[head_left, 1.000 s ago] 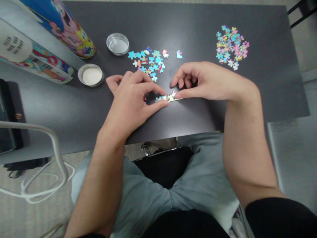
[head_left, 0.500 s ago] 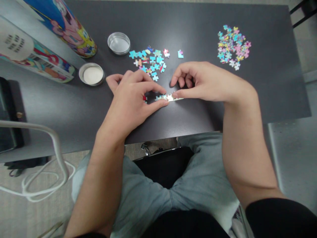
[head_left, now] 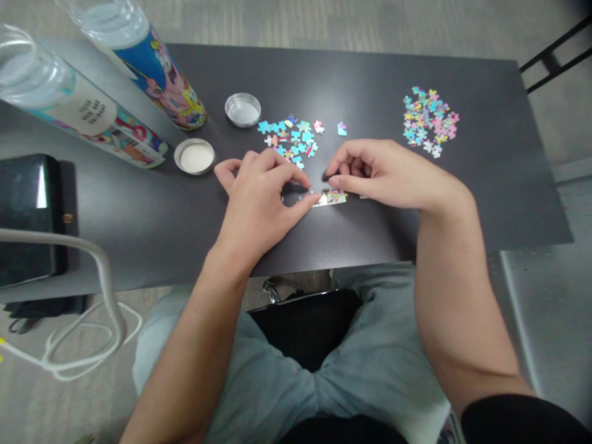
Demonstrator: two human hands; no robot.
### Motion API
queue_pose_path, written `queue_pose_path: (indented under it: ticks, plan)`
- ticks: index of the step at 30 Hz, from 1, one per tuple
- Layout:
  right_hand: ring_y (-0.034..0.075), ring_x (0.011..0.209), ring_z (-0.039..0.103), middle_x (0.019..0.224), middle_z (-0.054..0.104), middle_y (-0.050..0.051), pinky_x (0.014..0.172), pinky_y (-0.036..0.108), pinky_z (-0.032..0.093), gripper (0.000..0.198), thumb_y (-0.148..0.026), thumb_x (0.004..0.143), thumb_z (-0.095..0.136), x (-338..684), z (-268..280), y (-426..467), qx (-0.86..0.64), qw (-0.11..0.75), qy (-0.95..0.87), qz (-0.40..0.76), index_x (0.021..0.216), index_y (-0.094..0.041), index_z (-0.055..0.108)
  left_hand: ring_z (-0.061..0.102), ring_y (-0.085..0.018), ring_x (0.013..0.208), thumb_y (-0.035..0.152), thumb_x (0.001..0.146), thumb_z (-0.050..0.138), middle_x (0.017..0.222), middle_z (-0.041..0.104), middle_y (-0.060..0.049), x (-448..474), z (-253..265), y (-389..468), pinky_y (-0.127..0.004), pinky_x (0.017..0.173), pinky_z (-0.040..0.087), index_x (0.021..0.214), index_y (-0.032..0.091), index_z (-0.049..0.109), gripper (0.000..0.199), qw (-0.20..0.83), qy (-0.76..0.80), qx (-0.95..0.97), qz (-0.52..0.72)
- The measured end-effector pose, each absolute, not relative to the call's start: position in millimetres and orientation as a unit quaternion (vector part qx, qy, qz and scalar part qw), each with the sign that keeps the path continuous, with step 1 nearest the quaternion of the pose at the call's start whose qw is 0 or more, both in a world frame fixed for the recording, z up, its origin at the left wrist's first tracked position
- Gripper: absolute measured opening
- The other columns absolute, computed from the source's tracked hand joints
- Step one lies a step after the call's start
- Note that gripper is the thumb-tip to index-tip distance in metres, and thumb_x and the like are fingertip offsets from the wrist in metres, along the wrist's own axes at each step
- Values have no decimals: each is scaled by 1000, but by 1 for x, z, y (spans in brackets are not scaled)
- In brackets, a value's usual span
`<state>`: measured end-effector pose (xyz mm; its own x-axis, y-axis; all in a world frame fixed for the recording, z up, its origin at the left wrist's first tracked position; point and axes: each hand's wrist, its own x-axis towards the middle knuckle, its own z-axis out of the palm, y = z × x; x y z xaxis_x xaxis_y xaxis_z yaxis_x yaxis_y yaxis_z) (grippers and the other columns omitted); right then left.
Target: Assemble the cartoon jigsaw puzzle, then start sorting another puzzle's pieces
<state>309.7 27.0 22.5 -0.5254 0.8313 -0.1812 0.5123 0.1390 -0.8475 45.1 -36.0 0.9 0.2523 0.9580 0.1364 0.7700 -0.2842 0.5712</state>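
Note:
A short row of joined jigsaw pieces (head_left: 333,197) lies near the front edge of the dark table, partly hidden by my fingers. My left hand (head_left: 261,191) arches over its left end, index finger behind and thumb in front, gripping the row. Just behind the row's right part is my right hand (head_left: 374,169), its fingers curled and the thumb close to the index fingertip; whether a piece sits between them I cannot make out. Loose jigsaw pieces (head_left: 296,137) lie beyond my left hand, and a single jigsaw piece (head_left: 341,128) sits apart from them. Another pale piece (head_left: 364,197) shows under my right hand.
A larger heap of jigsaw pieces (head_left: 430,120) lies at the table's right. Two clear-topped printed tubes (head_left: 178,92) stand at the left, near two round metal lids (head_left: 243,110). A black case (head_left: 32,216) and a white cable (head_left: 104,265) are at far left.
My right thumb has lifted off the row and drawn back, uncovering its right end. My left hand stays at the row's left part. The camera view has tilted up, showing more floor beyond the table.

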Motion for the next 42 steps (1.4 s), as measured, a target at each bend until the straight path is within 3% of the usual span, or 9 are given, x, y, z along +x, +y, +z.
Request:
queue_pose_path:
  ticks: [7,13,18,25,28,32,37,42]
  plan:
    - [22,76,60,86,73,0,73,40,47,33,-58,105,98,322,20,28,-468,232,-741,421,109,-29,83,70,-40,126,33,106,101,125,85,-4,42,-6,-35,-68,121,39,112,35,88,14,188,569,759,255]
    - [20,74,57,86,73,2,75,40,46,11,-37,106,86,323,7,38,-511,287,-760,281,106,-25,85,74,-34,122,28,115,89,121,87,-3,37,0,-32,-62,122,36,109,32,90,6,193,593,734,269]
    - [21,77,61,90,75,3,82,42,51,2,-28,104,84,312,8,45,-530,253,-771,245,105,-26,85,78,-33,120,23,118,80,120,85,-4,19,4,-26,-59,121,39,121,29,89,11,168,621,716,271]
    - [25,81,65,97,81,6,84,44,50,5,-27,105,82,306,1,62,-577,219,-758,212,105,-27,87,78,-33,112,23,119,70,118,84,-6,-5,-1,-23,-57,114,46,120,27,88,19,167,604,735,260]
    - [25,82,67,98,82,6,83,44,50,8,-25,107,77,313,-11,76,-598,258,-735,189,107,-26,85,79,-33,110,26,118,73,116,85,-7,-12,-4,-24,-54,110,50,117,26,88,15,169,583,744,279]
    - [25,83,68,102,82,7,83,43,52,12,-21,107,74,326,-25,89,-613,306,-710,164,112,-26,83,80,-35,120,27,115,80,117,87,-4,-17,-4,-27,-60,121,43,116,30,88,9,152,584,745,284]
    - [24,83,65,105,79,7,87,45,54,10,-25,105,80,329,-32,88,-607,306,-720,138,113,-25,87,81,-34,116,25,111,89,117,86,-3,-17,-2,-32,-59,117,41,112,28,87,5,182,549,767,278]
    - [23,82,64,104,77,6,91,45,57,10,-29,101,89,321,-35,86,-587,296,-733,172,110,-26,89,82,-33,113,26,105,98,117,86,-2,-16,-4,-31,-58,119,39,114,28,88,14,203,533,774,273]
